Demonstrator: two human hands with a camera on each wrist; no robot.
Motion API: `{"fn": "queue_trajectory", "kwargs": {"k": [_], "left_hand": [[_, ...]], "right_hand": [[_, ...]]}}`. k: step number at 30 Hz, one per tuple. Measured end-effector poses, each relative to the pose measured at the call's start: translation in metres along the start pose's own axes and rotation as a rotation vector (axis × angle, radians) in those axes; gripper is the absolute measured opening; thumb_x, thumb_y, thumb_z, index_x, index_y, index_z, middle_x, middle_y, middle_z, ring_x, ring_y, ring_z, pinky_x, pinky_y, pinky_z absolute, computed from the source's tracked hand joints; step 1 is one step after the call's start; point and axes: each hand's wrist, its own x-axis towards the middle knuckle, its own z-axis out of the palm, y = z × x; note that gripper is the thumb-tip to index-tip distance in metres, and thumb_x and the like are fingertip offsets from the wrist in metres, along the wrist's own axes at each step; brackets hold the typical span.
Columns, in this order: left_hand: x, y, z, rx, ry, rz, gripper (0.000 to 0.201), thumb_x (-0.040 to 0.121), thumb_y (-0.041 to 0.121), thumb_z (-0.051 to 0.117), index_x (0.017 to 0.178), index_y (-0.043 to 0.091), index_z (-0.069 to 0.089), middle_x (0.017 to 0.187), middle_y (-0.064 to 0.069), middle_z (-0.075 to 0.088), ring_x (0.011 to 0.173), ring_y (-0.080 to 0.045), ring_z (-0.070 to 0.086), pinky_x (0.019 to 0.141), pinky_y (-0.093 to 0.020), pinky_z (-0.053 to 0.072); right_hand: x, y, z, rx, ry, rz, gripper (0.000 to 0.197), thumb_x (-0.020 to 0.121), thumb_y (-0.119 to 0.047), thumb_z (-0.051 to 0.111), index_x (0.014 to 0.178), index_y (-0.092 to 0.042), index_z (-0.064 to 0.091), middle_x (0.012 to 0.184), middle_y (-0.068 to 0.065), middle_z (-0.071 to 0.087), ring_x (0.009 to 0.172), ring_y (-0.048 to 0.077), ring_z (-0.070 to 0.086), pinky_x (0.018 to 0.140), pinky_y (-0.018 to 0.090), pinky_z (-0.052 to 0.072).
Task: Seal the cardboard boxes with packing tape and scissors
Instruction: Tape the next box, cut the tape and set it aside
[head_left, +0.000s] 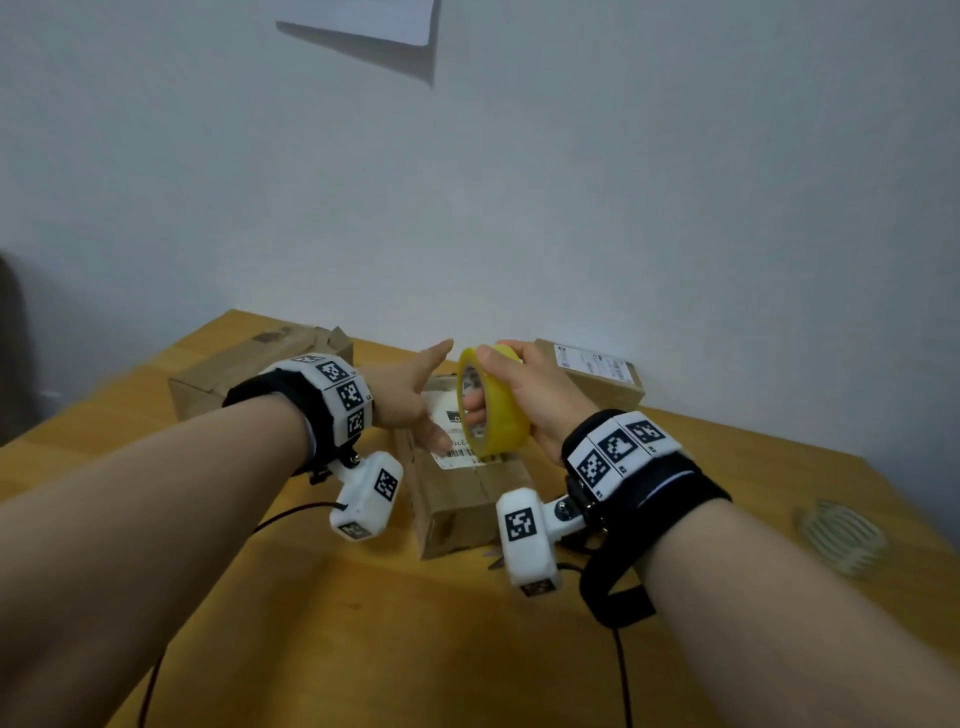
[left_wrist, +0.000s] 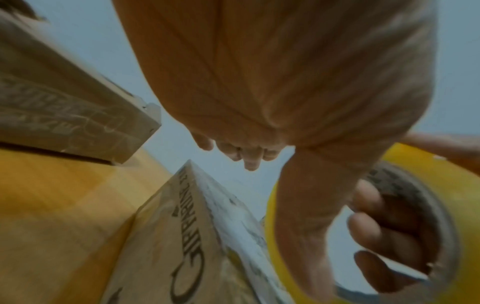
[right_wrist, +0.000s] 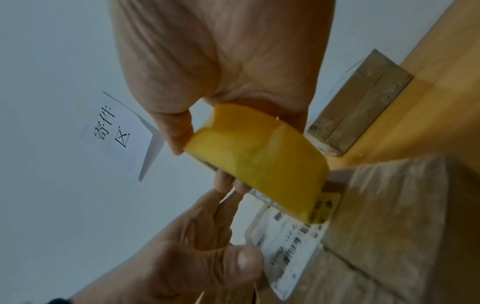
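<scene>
My right hand (head_left: 485, 382) grips a yellow packing tape roll (head_left: 493, 410) upright above the centre cardboard box (head_left: 467, 499), thumb on the outer rim and fingers (left_wrist: 376, 226) hooked through the core. The roll (right_wrist: 259, 164) hangs just over the box's white shipping label (right_wrist: 291, 246). My left hand (head_left: 431, 400) is held flat beside the roll, with straight fingers (right_wrist: 223, 199) reaching to its near edge and holding nothing. What looks like scissor tips (head_left: 494, 560) pokes out from under my right wrist camera; the rest is hidden.
A second cardboard box (head_left: 249, 374) lies at the back left of the wooden table (head_left: 363, 623), and a third, labelled box (head_left: 592, 374) at the back right. A pale ribbed roll (head_left: 841, 540) sits at the right. A paper sign (right_wrist: 122, 133) hangs on the wall.
</scene>
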Motion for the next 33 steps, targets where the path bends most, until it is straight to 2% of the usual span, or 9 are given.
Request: {"fn": "queue_trajectory", "kwargs": {"k": [4,8,13,16,20,25,27,31,33], "left_hand": [[0.010,-0.004,0.006,-0.020,-0.025,-0.035,0.131,0.065,0.026,0.088,0.152,0.034,-0.010,0.159,0.004,0.018,0.145,-0.022,0.021,0.113,-0.036,0.025],[0.016,-0.012,0.011,-0.050,-0.077,-0.034,0.139,0.047,0.044,0.091,0.151,0.039,-0.001,0.154,0.007,0.030,0.141,-0.021,0.029,0.114,-0.046,0.028],[0.017,-0.007,0.015,-0.017,-0.035,-0.056,0.116,0.066,0.025,0.087,0.152,0.036,0.010,0.155,0.003,0.030,0.140,-0.025,0.030,0.113,-0.044,0.029],[0.015,-0.001,0.018,0.006,-0.039,-0.071,0.097,0.078,0.015,0.078,0.152,0.029,0.018,0.158,0.003,0.020,0.144,-0.025,0.022,0.111,-0.040,0.025],[0.012,0.003,0.018,0.172,-0.044,-0.050,0.093,0.081,0.027,0.074,0.154,0.024,0.015,0.161,0.007,-0.001,0.148,-0.021,0.005,0.120,-0.043,0.008],[0.003,0.013,0.020,0.329,-0.052,-0.027,0.079,0.088,0.033,0.065,0.151,0.014,0.022,0.157,-0.001,0.016,0.139,-0.027,0.026,0.115,-0.044,0.024],[0.001,0.014,0.020,0.400,-0.044,-0.020,0.078,0.089,0.039,0.063,0.151,0.017,0.021,0.155,0.001,0.018,0.137,-0.027,0.029,0.113,-0.045,0.027],[0.003,0.011,0.021,0.532,-0.042,-0.011,0.066,0.092,0.049,0.052,0.147,0.022,0.027,0.147,-0.002,0.028,0.128,-0.028,0.038,0.107,-0.046,0.034],[0.001,0.015,0.022,0.586,-0.047,-0.004,0.063,0.093,0.049,0.049,0.146,0.020,0.029,0.146,-0.005,0.029,0.127,-0.029,0.039,0.107,-0.046,0.034]], "right_hand": [[-0.001,-0.002,0.005,0.059,0.016,0.044,0.056,0.094,-0.038,0.063,0.137,-0.014,0.036,0.075,0.016,0.071,0.063,0.029,0.066,0.078,0.053,0.057],[-0.008,-0.010,0.002,-0.015,0.060,0.077,0.067,0.095,-0.035,0.064,0.146,-0.008,0.030,0.067,0.015,0.069,0.051,0.024,0.065,0.055,0.035,0.058],[-0.034,-0.014,-0.009,-0.113,0.031,0.126,0.061,0.098,-0.035,0.059,0.144,-0.002,0.036,0.061,0.011,0.069,0.048,0.019,0.066,0.049,0.027,0.055],[-0.051,-0.013,-0.016,-0.130,0.014,0.192,0.049,0.099,-0.037,0.057,0.134,-0.004,0.047,0.067,0.011,0.070,0.051,0.017,0.067,0.053,0.028,0.057],[-0.069,-0.005,-0.016,-0.146,-0.005,0.283,0.043,0.100,-0.034,0.055,0.129,-0.004,0.049,0.069,0.012,0.069,0.050,0.016,0.066,0.051,0.030,0.058],[-0.082,0.005,-0.015,-0.167,0.005,0.334,0.031,0.100,-0.029,0.057,0.120,-0.006,0.054,0.080,0.015,0.072,0.054,0.017,0.067,0.062,0.035,0.062],[-0.083,0.010,-0.014,-0.179,0.006,0.349,0.030,0.099,-0.027,0.058,0.120,-0.005,0.053,0.083,0.016,0.072,0.055,0.018,0.067,0.066,0.037,0.062],[-0.084,0.014,-0.014,-0.216,-0.020,0.374,0.014,0.098,-0.026,0.059,0.095,-0.015,0.051,0.088,0.016,0.073,0.061,0.019,0.068,0.083,0.044,0.059],[-0.083,0.015,-0.014,-0.222,-0.033,0.395,0.015,0.098,-0.026,0.059,0.099,-0.013,0.052,0.093,0.017,0.073,0.062,0.020,0.068,0.086,0.045,0.058]]}}
